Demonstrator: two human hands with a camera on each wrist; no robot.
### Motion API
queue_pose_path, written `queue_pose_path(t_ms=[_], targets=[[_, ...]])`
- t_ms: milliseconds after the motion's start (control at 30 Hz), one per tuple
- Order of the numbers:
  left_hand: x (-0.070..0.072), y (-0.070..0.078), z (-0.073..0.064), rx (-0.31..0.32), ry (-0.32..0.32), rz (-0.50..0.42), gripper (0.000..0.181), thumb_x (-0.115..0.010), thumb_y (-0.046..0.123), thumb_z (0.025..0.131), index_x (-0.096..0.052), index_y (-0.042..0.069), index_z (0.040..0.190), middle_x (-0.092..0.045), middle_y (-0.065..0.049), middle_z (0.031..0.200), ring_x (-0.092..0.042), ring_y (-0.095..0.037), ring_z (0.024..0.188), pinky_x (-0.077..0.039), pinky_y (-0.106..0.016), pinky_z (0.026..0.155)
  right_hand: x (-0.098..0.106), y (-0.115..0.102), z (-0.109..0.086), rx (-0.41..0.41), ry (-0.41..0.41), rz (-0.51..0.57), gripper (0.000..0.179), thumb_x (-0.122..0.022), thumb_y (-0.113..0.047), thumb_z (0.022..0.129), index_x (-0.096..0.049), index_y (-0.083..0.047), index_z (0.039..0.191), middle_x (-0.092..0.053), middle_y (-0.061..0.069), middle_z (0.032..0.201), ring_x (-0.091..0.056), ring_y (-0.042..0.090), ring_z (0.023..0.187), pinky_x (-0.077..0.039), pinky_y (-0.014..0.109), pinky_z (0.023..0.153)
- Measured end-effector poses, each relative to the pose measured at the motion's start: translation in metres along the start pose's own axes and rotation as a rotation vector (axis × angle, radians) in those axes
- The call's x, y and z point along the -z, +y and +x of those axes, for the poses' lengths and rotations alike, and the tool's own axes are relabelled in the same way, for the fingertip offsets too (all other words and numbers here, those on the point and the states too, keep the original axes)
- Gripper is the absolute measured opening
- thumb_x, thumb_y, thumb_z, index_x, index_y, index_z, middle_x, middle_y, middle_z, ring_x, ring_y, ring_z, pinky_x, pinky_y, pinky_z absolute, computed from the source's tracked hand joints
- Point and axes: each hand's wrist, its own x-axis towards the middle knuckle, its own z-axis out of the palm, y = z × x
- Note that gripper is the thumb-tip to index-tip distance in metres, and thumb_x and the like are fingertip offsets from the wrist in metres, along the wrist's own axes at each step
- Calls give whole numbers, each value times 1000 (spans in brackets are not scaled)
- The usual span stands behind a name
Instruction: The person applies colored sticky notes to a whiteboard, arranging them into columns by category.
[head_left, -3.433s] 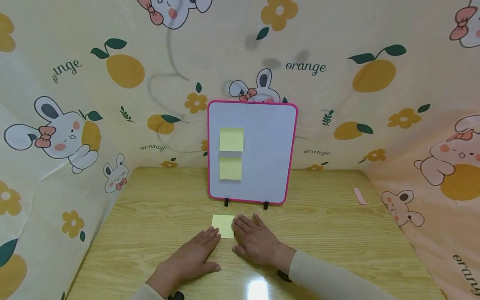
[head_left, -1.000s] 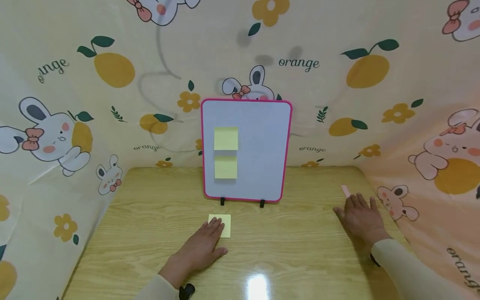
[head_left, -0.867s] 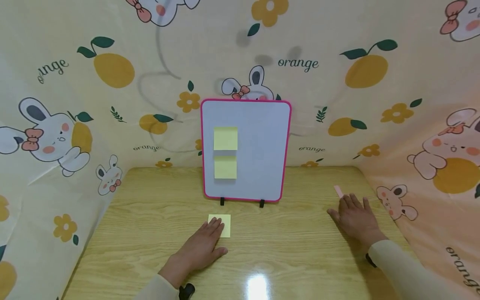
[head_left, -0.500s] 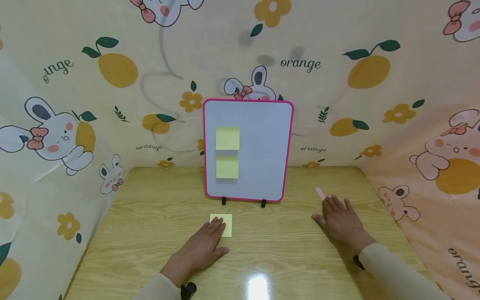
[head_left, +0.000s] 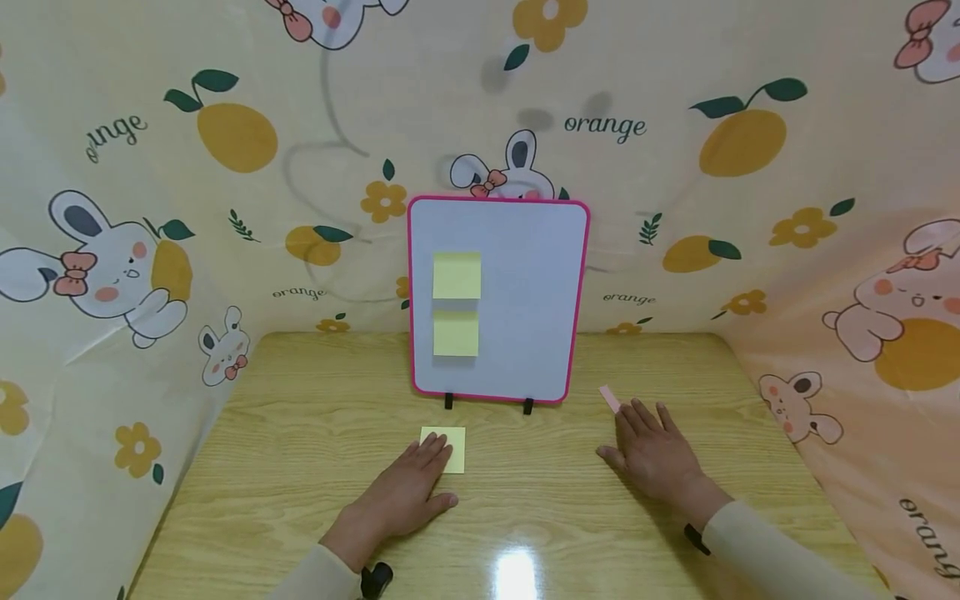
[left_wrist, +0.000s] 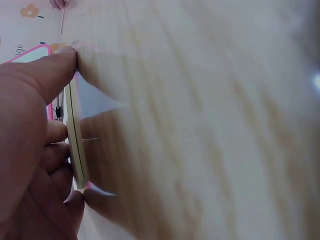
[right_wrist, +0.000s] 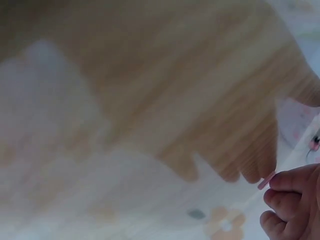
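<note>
My left hand [head_left: 397,496] lies with extended fingers over a pad of yellow sticky notes [head_left: 457,457] on the table, covering its lower left part. The left wrist view shows the pad's thin stacked edge [left_wrist: 76,135] beside the fingers. Over on the right side, my right hand [head_left: 660,457] is flat and low on the table. Its fingertips touch the near end of a small pink strip [head_left: 609,398], whose far end sticks out towards the board. The same strip [right_wrist: 266,181] shows at the fingertips in the right wrist view.
A white board [head_left: 532,292] with a pink frame stands on black feet behind the pad. Two yellow sticky notes, an upper note [head_left: 457,275] and a lower note [head_left: 456,333], are on its left half. Patterned cloth [head_left: 330,125] surrounds the wooden table [head_left: 315,400].
My right hand left the pad's side, reached the pink strip at far right and slid it leftward across the table. My left hand has shifted further onto the pad.
</note>
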Motion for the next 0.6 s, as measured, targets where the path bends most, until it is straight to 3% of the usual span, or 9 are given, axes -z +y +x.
queue_pose_path(t_ms=[333,600], targets=[[0,-2,0,-3,-12,2,74,-61,47,105,-42,0,160,-35,-16,170,-28,-34,160,-25,-50,132,1,-26,-6,114,100,-68,68,-55,-50,107,-59,8,141,-58,25,150,-48,45,147,-28,68,126],[-1,-5,2,-8,-19,0,74,-61,47,105,-42,0,160,-34,-15,171,-27,-34,161,-24,-50,133,4,-59,-11,207,137,-93,62,-58,-48,106,-64,6,137,-64,22,144,-55,41,142,-33,65,125]])
